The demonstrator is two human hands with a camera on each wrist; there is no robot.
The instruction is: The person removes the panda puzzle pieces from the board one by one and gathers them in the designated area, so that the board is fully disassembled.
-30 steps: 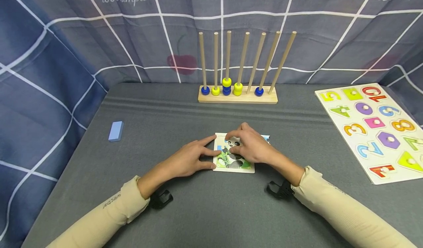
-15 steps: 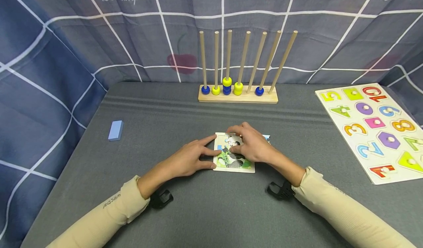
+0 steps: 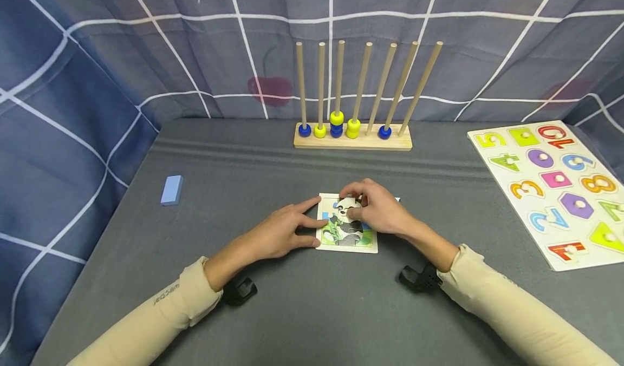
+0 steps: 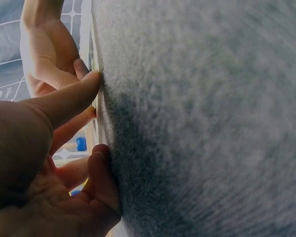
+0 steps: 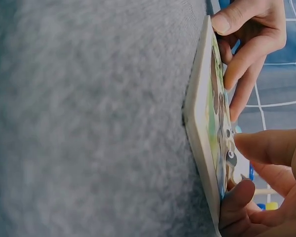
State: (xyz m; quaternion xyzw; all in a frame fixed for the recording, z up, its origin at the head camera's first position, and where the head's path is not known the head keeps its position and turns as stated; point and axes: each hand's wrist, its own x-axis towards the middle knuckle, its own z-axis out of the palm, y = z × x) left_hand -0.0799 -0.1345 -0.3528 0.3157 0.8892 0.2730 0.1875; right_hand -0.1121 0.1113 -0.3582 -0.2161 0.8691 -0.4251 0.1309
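A small panda jigsaw puzzle in a pale frame lies on the table in front of me. My left hand steadies its left side, the fingers spread and fairly straight, with fingertips on the frame and picture. The right hand is over the upper right of the puzzle, pinching a puzzle piece with the panda's eye between thumb and fingers. In the right wrist view that piece sits slightly raised from the board. Part of the puzzle's upper right is hidden under the right hand, where a bit of another piece pokes out behind.
Behind the puzzle stands a wooden bead rack with upright pegs and several blue and yellow beads. A number-and-shape board lies at the right. A blue block rests at the left on the grey table. Checked curtain hangs behind.
My right hand has shifted a little to the right, and more of the panda's face shows beneath its fingers. The left hand stays at the puzzle's left edge.
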